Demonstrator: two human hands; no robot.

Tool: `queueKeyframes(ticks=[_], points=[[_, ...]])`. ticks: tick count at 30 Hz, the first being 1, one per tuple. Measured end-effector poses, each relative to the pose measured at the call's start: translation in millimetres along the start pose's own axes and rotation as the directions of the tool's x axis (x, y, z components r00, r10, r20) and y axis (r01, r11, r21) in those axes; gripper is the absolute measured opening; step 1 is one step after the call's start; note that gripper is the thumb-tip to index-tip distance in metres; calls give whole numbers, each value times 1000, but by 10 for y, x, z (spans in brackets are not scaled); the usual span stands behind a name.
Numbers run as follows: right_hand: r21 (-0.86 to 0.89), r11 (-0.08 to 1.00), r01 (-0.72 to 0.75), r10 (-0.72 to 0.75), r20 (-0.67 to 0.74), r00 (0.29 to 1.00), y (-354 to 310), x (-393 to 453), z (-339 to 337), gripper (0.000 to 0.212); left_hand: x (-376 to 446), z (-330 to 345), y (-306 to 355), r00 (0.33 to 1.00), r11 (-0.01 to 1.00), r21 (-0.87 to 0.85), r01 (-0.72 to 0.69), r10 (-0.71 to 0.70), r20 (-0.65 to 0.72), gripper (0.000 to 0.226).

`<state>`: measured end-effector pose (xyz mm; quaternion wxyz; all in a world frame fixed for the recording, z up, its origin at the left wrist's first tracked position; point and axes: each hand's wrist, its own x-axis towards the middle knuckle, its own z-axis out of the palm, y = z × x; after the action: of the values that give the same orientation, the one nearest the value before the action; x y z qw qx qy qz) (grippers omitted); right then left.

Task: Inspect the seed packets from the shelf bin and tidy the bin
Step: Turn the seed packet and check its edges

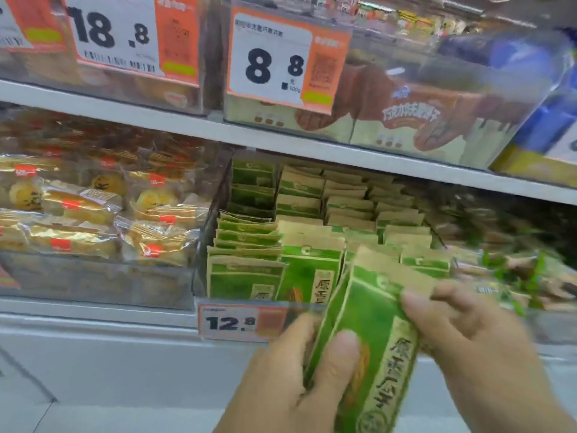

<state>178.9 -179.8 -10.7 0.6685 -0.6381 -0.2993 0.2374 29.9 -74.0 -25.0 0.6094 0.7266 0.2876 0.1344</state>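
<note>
The left hand (290,379) grips a green and tan seed packet (371,348) from below, its thumb pressed across the packet's front face and its fingers curled behind. The right hand (468,335) pinches the same packet at its upper right edge, fingertips (415,304) curled over the tan top strip. The packet is tilted, its top leaning toward the shelf, and at least one more packet sits tight behind it in the left hand's grip. Both hands hold it just in front of the clear shelf bin (206,245), below the bin's front lip, where an orange price tag reading 12.8 (242,321) is fixed. Inside the bin, more green packets (274,242) stand upright in several rows running back under the shelf above, the front ones on the left leaning slightly. Left of the bin, a neighbouring clear bin holds wrapped yellow pastries (93,207) in transparent film with red labels. On the upper shelf (187,120), boxes carry large tags reading 18.8 (115,32) and 8.8 (274,64), with brown and cream chocolate snack packs (415,117) behind the clear front.
</note>
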Motion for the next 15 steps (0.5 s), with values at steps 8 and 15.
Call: queueKeyframes(ticks=[8, 15], points=[[-100, 847, -522, 531, 118, 839, 1026, -221, -369, 26, 42, 498, -863, 948, 948, 0, 319, -319, 14, 36], [-332, 861, -385, 447, 133, 884, 1395, -269, -480, 26, -46, 679, -1084, 862, 847, -163, 505, -488, 137, 22]])
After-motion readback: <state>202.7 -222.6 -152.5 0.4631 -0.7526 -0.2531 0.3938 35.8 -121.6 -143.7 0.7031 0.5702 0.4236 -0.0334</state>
